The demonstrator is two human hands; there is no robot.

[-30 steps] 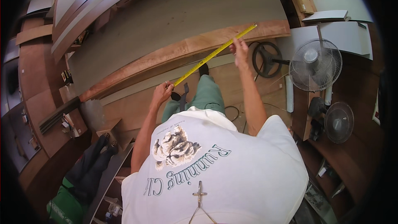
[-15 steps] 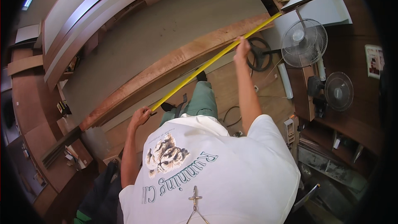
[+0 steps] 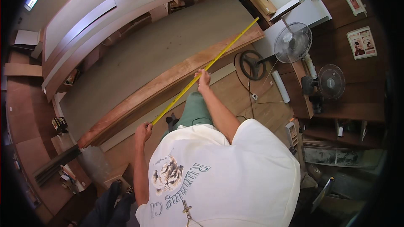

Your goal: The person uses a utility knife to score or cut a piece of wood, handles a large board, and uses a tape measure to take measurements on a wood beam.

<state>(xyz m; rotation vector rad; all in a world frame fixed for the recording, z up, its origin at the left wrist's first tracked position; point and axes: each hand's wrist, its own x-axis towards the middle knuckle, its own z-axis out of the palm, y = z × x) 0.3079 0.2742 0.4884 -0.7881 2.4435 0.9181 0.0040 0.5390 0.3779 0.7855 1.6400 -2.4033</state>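
A yellow tape measure blade (image 3: 227, 49) stretches diagonally from lower left to upper right, its far end reaching over the right end of a large grey-topped panel. My left hand (image 3: 144, 132) is closed round the near end of the tape; whether a case sits inside the fingers is hidden. Partway along the blade, my right hand (image 3: 203, 79) grips it between thumb and fingers. Beneath the tape lies the grey panel (image 3: 155, 38), edged along its near side by a long reddish-brown wooden board (image 3: 168, 77).
Two fans, a larger one (image 3: 293, 42) and a smaller one (image 3: 331, 81), stand at the right beside a black handwheel (image 3: 252, 64). Cables trail over the wooden floor. Another person's legs (image 3: 110, 204) show at lower left. Stacked boards (image 3: 75, 25) line the far side.
My right hand has slid back along the blade toward my left hand. The view has shifted, and another person's legs and feet show more at lower left.
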